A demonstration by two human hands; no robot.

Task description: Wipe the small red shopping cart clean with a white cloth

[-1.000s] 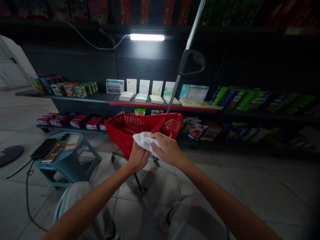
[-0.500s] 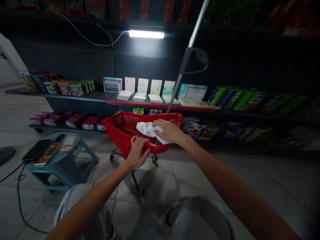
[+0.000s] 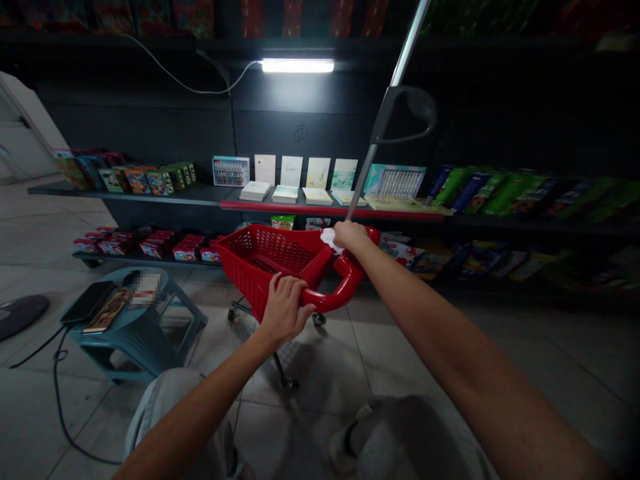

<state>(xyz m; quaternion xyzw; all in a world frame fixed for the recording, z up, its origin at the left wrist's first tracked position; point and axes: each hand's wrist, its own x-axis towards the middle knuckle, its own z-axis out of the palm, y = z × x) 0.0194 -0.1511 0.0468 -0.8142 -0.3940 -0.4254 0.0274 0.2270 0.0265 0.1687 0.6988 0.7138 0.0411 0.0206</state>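
A small red shopping cart [image 3: 273,257] with perforated basket walls stands on wheels before me. My left hand [image 3: 285,308] is wrapped over the near left corner of its red handle [image 3: 340,293], thumb on the near side. At the cart's far right rim, my right hand [image 3: 351,237] presses a bunched white cloth [image 3: 331,239] against the red plastic. Much of the cloth is hidden under the fingers of that hand. Through the cart's near opening and basket wall, the dark inside shows.
A blue plastic stool [image 3: 150,333] at left bears a black device [image 3: 90,303] with a cable. Behind the cart, a shelf [image 3: 185,193] carries books, boxes and packets. A metal pole [image 3: 370,157] with a grey handle rises behind the cart, and a lamp [image 3: 297,65] glows above.
My right hand has moved the white cloth away from the near handle area to the cart's far right rim. My left hand keeps its hold; the view has shifted slightly.
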